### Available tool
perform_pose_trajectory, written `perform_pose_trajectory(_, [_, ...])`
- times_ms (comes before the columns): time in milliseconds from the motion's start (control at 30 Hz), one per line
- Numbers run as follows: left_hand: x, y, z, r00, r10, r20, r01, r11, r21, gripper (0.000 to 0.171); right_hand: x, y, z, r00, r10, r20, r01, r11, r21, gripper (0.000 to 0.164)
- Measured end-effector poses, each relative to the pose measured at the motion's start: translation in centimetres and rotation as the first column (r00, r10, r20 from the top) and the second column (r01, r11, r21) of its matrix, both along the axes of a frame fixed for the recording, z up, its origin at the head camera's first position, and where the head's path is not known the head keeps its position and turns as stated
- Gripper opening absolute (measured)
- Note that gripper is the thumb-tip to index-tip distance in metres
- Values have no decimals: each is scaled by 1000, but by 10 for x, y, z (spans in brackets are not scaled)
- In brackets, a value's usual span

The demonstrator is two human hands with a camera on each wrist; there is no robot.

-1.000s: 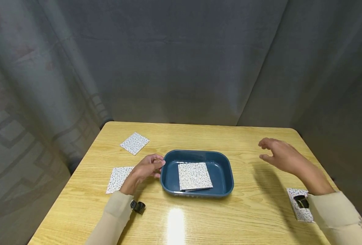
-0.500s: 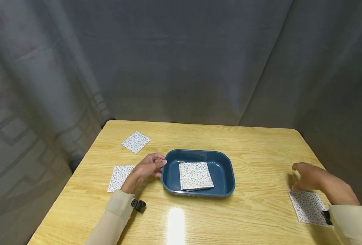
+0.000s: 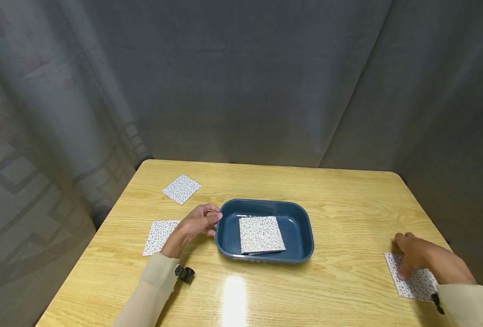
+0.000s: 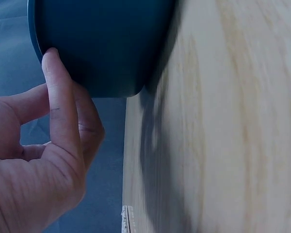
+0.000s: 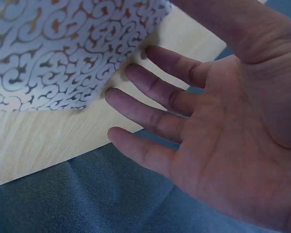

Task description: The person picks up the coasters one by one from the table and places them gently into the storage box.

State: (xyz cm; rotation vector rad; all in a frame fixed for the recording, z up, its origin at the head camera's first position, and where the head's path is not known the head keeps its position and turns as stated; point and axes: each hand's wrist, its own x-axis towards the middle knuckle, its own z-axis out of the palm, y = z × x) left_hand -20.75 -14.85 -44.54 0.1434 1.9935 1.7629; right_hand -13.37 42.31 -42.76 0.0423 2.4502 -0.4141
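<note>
A dark blue rectangular tray (image 3: pixel 300 231) sits at mid-table in the head view. One or more flat white squares (image 3: pixel 261 234) with a small dark pattern lie inside it, slightly askew. My left hand (image 3: pixel 196 224) holds the tray's left end, a fingertip at its rim in the left wrist view. Over at the right edge, my right hand (image 3: pixel 423 256) reaches across another patterned square (image 3: pixel 419 286), thumb above it. In the right wrist view the right hand's fingers (image 5: pixel 150 119) are spread and loosely extended, tips by the edge of the square (image 5: pixel 63 53) with its swirl print.
On the left of the wooden table (image 3: pixel 347 200) lie two more patterned squares, a far one (image 3: pixel 181 189) turned like a diamond and a nearer one (image 3: pixel 159 236) partly behind the left wrist. A grey curtain (image 3: pixel 241 81) hangs behind the table.
My right hand has moved right and toward me, coming down from the air onto the patterned square at the right. The left hand and the tray stay as they were.
</note>
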Motion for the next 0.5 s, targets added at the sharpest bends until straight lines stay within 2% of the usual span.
perform_pose_trajectory(100, [1, 0, -1, 1000, -2, 1, 2, 1000, 0, 23, 0, -1, -4, 1000, 14, -4, -14, 999, 42, 113])
perform_pose_trajectory(233, [1, 0, -4, 1000, -2, -1, 2, 1000, -1, 23, -2, -2, -3, 998, 64, -23, -63, 996, 59, 92])
perform_pose_trajectory(300, [1, 0, -5, 1000, 2, -2, -2, 1000, -1, 23, -2, -2, -1, 996, 81, -28, -80, 996, 32, 79])
perform_pose_trajectory(500, [1, 0, -4, 1000, 14, -4, -14, 1000, -13, 25, -1, 2, 4, 995, 86, -44, -88, 994, -62, 56])
